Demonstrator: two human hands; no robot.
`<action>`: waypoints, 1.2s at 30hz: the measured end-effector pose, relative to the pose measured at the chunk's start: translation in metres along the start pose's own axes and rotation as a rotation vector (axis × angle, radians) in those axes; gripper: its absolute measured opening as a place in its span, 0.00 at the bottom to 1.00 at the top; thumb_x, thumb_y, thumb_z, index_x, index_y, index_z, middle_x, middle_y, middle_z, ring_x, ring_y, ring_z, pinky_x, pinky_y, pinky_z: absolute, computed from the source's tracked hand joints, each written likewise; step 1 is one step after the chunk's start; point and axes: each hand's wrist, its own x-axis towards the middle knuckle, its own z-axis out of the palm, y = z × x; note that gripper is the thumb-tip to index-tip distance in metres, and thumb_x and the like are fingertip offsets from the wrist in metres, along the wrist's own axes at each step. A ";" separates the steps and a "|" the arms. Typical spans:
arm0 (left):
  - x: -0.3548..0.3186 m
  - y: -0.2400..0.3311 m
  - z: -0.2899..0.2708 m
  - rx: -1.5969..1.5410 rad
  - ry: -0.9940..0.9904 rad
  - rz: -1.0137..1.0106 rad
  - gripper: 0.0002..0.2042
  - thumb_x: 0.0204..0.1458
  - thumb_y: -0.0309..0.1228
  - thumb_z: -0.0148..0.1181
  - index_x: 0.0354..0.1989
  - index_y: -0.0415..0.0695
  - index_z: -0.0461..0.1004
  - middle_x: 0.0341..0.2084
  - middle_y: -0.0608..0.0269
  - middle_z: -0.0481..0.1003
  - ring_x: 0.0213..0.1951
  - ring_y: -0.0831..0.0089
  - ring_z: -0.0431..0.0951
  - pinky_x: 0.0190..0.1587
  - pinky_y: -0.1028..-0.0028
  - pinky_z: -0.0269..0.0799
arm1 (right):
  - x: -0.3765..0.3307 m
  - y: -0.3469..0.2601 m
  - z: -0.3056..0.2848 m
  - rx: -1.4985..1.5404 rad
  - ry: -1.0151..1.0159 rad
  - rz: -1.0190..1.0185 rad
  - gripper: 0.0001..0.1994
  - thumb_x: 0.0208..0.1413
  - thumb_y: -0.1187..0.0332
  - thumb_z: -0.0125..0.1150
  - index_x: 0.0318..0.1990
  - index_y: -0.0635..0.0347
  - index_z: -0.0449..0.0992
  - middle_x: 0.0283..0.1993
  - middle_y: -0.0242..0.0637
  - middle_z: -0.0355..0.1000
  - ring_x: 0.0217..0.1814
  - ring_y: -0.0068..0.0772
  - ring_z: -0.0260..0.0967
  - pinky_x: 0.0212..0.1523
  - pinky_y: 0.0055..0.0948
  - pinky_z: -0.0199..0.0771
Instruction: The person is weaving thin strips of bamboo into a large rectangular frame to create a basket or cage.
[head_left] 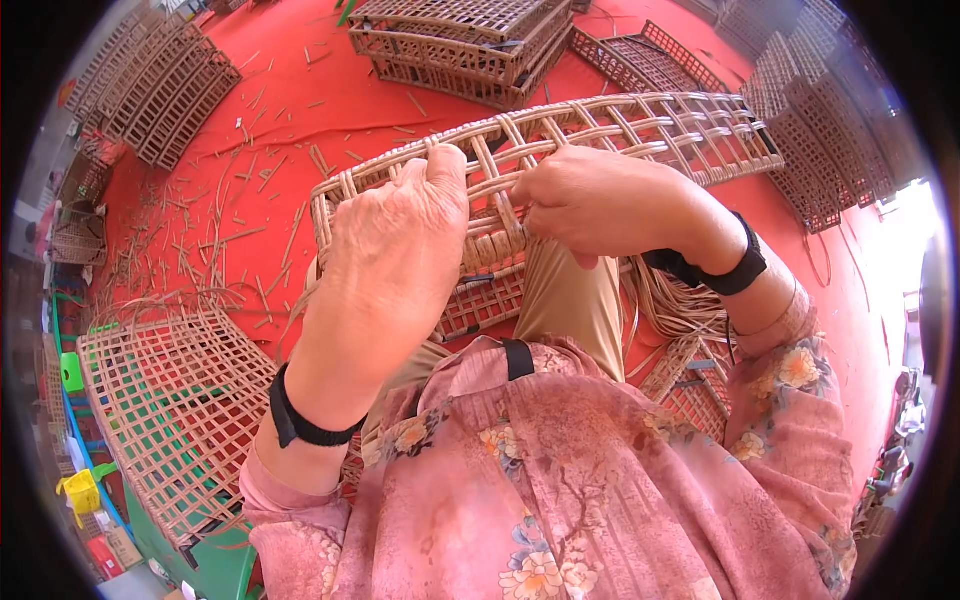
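Note:
A long woven wicker basket (pixel 690 150) with an open lattice of pale brown strips lies across my knees, tilted so its side faces up. My left hand (pixel 405 225) grips the lattice near its left end, fingers curled over the strips. Just to the right, my right hand (pixel 600 200) is closed with thumb and fingers pinched at the lattice, close to a tightly wrapped section (pixel 495 248). Whether a loose strip sits in that pinch is hidden by the fingers.
Stacked lattice baskets (pixel 460 60) stand at the far side, with more stacks (pixel 165 90) at left and right (pixel 830 150). A flat lattice panel (pixel 180 400) leans at lower left over a green stool (pixel 215 560). Cut scraps litter the red floor (pixel 290 100); loose strips (pixel 680 300) lie by my right knee.

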 end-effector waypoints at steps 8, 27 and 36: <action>-0.006 0.002 0.010 -0.130 0.021 -0.081 0.06 0.51 0.20 0.52 0.37 0.37 0.63 0.29 0.45 0.74 0.32 0.49 0.79 0.32 0.57 0.75 | 0.013 -0.002 -0.007 0.503 -0.209 0.379 0.10 0.53 0.68 0.53 0.28 0.66 0.77 0.20 0.35 0.71 0.21 0.33 0.72 0.29 0.31 0.72; 0.028 0.043 0.032 -1.022 0.082 -0.383 0.09 0.55 0.27 0.57 0.43 0.39 0.73 0.22 0.57 0.74 0.26 0.74 0.74 0.32 0.72 0.70 | -0.061 -0.002 -0.014 1.112 0.342 0.988 0.09 0.58 0.65 0.58 0.35 0.63 0.79 0.15 0.29 0.66 0.14 0.14 0.61 0.14 0.17 0.58; 0.040 0.051 0.036 -0.711 -0.043 -0.319 0.09 0.51 0.24 0.57 0.41 0.41 0.69 0.22 0.54 0.76 0.27 0.56 0.79 0.33 0.62 0.72 | -0.048 0.030 -0.001 0.741 -0.176 0.605 0.12 0.52 0.69 0.54 0.40 0.66 0.79 0.18 0.39 0.71 0.17 0.26 0.69 0.19 0.27 0.68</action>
